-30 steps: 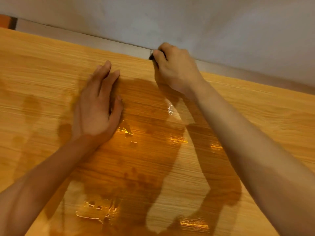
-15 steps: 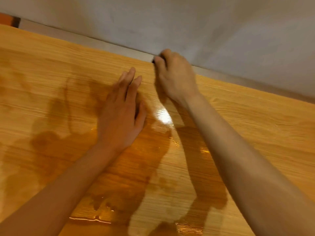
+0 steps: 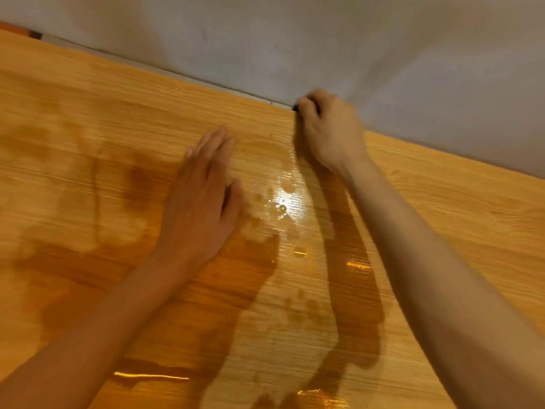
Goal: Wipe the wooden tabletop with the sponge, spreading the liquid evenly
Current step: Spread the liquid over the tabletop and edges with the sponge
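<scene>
Head view: I am working the wiping step at the far edge of the wooden tabletop (image 3: 442, 202), my right hand (image 3: 330, 137) curling around a mostly hidden dark object, probably the sponge (image 3: 295, 107), while my left hand (image 3: 200, 199) is lying flat, holding nothing. Next, I judge, the pooled liquid (image 3: 283, 202) between my hands needs spreading. A grey wall (image 3: 354, 39) is bordering the streaked tabletop.

**Plain grey wall behind, warm light above**

A bare grey wall (image 3: 324, 39) fills the upper part of the view, faintly mottled. A pale strip (image 3: 165, 69) runs along its foot. Warm light glares from above. An orange object (image 3: 14, 26) shows far left.
</scene>
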`<state>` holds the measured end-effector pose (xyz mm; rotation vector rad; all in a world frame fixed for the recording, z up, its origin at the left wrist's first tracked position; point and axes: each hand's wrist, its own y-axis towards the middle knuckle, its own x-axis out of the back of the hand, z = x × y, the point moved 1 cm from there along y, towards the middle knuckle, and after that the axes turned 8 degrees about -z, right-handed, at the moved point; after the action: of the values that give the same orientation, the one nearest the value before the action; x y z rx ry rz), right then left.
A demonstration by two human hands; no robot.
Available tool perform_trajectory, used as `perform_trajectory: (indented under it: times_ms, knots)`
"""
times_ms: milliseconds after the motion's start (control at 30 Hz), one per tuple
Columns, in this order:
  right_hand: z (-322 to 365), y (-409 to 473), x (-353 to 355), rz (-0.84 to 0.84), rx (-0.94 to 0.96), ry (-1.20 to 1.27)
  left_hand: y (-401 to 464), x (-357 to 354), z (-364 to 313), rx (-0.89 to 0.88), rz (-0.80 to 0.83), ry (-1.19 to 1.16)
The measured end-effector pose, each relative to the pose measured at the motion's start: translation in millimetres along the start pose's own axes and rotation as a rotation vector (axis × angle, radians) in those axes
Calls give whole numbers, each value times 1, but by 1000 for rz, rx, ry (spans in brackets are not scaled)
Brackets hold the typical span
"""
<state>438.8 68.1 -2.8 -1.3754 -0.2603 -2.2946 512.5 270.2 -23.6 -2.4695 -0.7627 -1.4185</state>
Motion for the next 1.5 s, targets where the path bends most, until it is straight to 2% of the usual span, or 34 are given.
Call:
perform_trajectory:
  times_ms: [100, 167, 367, 500, 567, 733, 800, 967, 1033, 1133, 1200, 1267, 1367, 1433, 1500]
  knots:
    - [50, -5, -28, 20, 194, 99, -9, 9, 17, 5, -18, 31]
    - [51, -9, -29, 14, 255, 122, -9, 8, 19, -12, -26, 56]
    - [3, -57, -12, -162, 136, 124, -11, 4, 23, -30, -32, 84]
    - [8, -137, -24, -33, 301, 97, -12, 3, 23, -36, -28, 100]
    - [4, -136, -22, 26, 354, 35, -12, 3, 22, -29, -27, 100]
    - [17, -43, -25, -92, 166, 9, -10, 3, 24, -29, -40, 102]
    - [20, -59, -31, -108, 169, 23, -11, 3, 24, -29, -36, 102]
    - [3, -164, -25, 6, 340, 2, -11, 6, 23, -25, -10, 89]
    - [2, -135, -21, -10, 295, -8, -10, 6, 23, -20, -5, 96]
    - [5, -67, -21, -131, 120, 36, -9, 5, 23, -11, -8, 100]
    - [5, -66, -23, -168, 56, 105, -10, 5, 23, -16, -7, 96]
    - [3, -111, -27, -156, 76, 134, -10, 5, 23, -14, -10, 81]
    - [-6, -181, -25, -79, 211, 92, -9, 6, 22, -3, -7, 85]
    - [-15, -156, -18, -51, 233, 83, -8, 6, 22, -9, -9, 87]
    - [-16, -103, -13, -109, 127, 74, -9, 6, 23, -22, -12, 87]
